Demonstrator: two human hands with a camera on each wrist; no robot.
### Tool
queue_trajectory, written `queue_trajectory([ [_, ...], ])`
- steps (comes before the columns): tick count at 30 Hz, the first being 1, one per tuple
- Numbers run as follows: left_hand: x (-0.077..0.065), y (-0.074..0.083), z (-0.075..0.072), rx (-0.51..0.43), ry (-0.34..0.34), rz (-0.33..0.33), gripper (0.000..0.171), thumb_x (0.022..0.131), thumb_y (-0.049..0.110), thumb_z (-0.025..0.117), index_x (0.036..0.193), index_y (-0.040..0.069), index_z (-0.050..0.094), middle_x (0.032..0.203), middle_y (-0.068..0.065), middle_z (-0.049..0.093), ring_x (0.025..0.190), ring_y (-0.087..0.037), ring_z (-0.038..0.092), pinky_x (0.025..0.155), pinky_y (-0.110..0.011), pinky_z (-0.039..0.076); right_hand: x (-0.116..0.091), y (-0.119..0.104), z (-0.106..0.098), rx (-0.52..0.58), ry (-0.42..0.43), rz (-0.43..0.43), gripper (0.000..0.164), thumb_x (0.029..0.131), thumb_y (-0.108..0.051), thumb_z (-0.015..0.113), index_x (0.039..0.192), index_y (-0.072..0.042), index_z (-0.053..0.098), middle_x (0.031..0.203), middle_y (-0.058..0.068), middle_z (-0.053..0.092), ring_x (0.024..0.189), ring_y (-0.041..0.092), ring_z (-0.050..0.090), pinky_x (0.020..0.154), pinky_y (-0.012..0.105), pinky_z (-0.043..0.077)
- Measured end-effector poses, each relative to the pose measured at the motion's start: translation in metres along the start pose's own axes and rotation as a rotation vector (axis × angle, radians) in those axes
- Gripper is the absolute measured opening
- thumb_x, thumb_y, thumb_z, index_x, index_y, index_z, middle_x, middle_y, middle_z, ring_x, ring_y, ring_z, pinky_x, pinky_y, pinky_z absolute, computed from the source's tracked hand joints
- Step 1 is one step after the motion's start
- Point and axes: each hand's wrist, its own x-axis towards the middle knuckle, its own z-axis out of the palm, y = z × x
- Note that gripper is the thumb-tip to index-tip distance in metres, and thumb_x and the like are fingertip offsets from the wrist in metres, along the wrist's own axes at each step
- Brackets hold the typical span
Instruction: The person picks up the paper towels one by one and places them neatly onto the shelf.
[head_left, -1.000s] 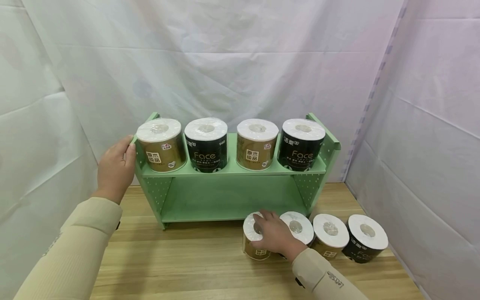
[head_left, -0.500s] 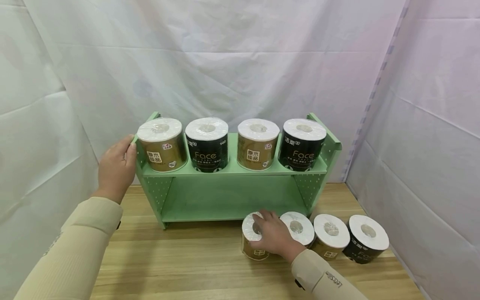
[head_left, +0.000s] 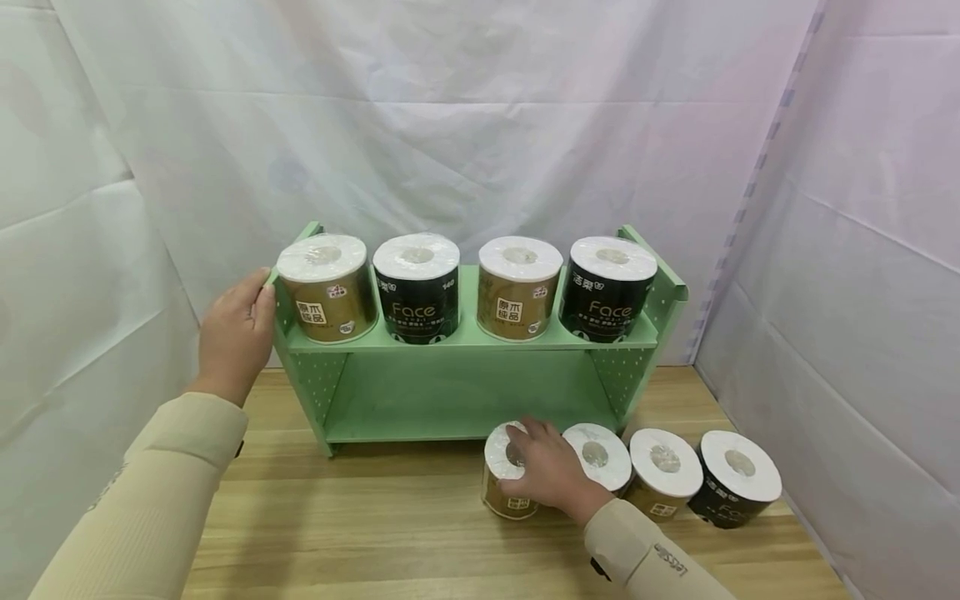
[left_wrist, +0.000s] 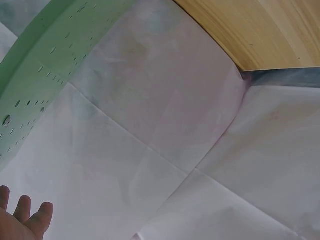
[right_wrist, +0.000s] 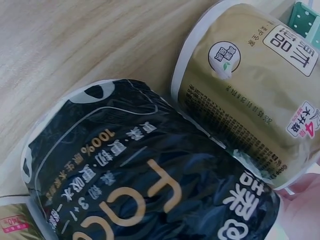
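My left hand (head_left: 236, 337) touches the left side panel of a green two-tier shelf (head_left: 465, 387) with thumb and forefinger at its edge. In the left wrist view its other fingertips (left_wrist: 41, 216) are spread beside the perforated panel (left_wrist: 52, 60). My right hand (head_left: 551, 471) grips a gold-wrapped toilet roll (head_left: 495, 496), standing on the table in front of the shelf, with the thumb at its near side and fingers over the top. Just right of it a black-wrapped toilet roll (head_left: 596, 454) is partly hidden by this hand; its printed side fills the right wrist view.
Further right on the wooden table (head_left: 360, 533) stand another gold roll (head_left: 663, 467) and another black roll (head_left: 738, 471). Along the upper tier, gold and black rolls alternate, from a gold one (head_left: 330, 292) to a black one (head_left: 609, 292). White cloth (head_left: 480, 125) encloses the table.
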Motion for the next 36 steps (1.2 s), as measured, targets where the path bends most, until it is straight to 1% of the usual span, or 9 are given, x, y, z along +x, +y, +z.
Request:
queue_trajectory([
  [7,0.000,0.001,0.000,0.002,-0.004,-0.005,0.045,0.104,0.028,0.034,0.137,0.004,0.052,0.130,-0.025,0.056,0.119,-0.048,0.050,0.100,-0.062,0.037,0.001,-0.004,-0.003,0.015,0.013,-0.013,0.080,0.068,-0.051,0.075,0.135,-0.011,0.056,0.138,0.016,0.048,0.123,0.041,0.046,0.092,0.052,0.048],
  [13,0.000,0.003,-0.001,-0.005,-0.005,-0.001,0.045,0.104,0.028,0.034,0.136,0.003,0.052,0.129,-0.026,0.056,0.119,-0.048,0.050,0.099,-0.062,0.038,0.003,-0.012,-0.006,0.040,0.022,-0.050,0.080,0.069,-0.051,0.075,0.135,-0.010,0.056,0.137,0.017,0.049,0.122,0.042,0.047,0.090,0.053,0.048],
  [18,0.000,0.002,-0.002,-0.006,-0.001,0.003,0.044,0.104,0.027,0.035,0.136,0.002,0.053,0.129,-0.026,0.056,0.119,-0.048,0.050,0.099,-0.062,0.038,0.006,-0.019,-0.007,0.047,0.041,-0.082,0.080,0.069,-0.050,0.075,0.135,-0.010,0.056,0.136,0.017,0.049,0.121,0.042,0.048,0.093,0.052,0.047],
  [23,0.001,0.002,0.000,-0.010,0.012,0.018,0.043,0.103,0.026,0.035,0.135,0.003,0.054,0.127,-0.027,0.058,0.116,-0.048,0.051,0.098,-0.062,0.038,0.009,-0.026,-0.007,0.038,0.057,-0.121,0.080,0.068,-0.050,0.076,0.135,-0.009,0.056,0.136,0.017,0.050,0.120,0.041,0.049,0.098,0.049,0.044],
  [27,0.002,0.003,0.000,-0.010,0.017,0.027,0.042,0.103,0.025,0.035,0.134,0.003,0.054,0.125,-0.027,0.058,0.115,-0.048,0.052,0.097,-0.062,0.038,0.011,-0.031,-0.010,0.041,0.051,-0.131,0.081,0.069,-0.050,0.075,0.136,-0.009,0.055,0.137,0.017,0.049,0.121,0.041,0.049,0.101,0.050,0.042],
  [30,0.001,0.003,0.001,-0.011,0.021,0.033,0.042,0.103,0.025,0.036,0.133,0.003,0.055,0.123,-0.027,0.059,0.114,-0.047,0.052,0.097,-0.062,0.038,0.013,-0.035,-0.010,0.054,0.048,-0.135,0.080,0.070,-0.050,0.075,0.136,-0.009,0.055,0.138,0.017,0.048,0.120,0.041,0.049,0.100,0.051,0.042],
  [36,0.001,0.001,0.000,-0.005,0.018,0.024,0.041,0.103,0.025,0.036,0.132,0.004,0.055,0.122,-0.027,0.060,0.114,-0.047,0.052,0.096,-0.062,0.038,0.017,-0.043,-0.009,0.061,0.038,-0.134,0.080,0.070,-0.051,0.074,0.137,-0.011,0.054,0.139,0.015,0.047,0.121,0.039,0.048,0.099,0.050,0.044],
])
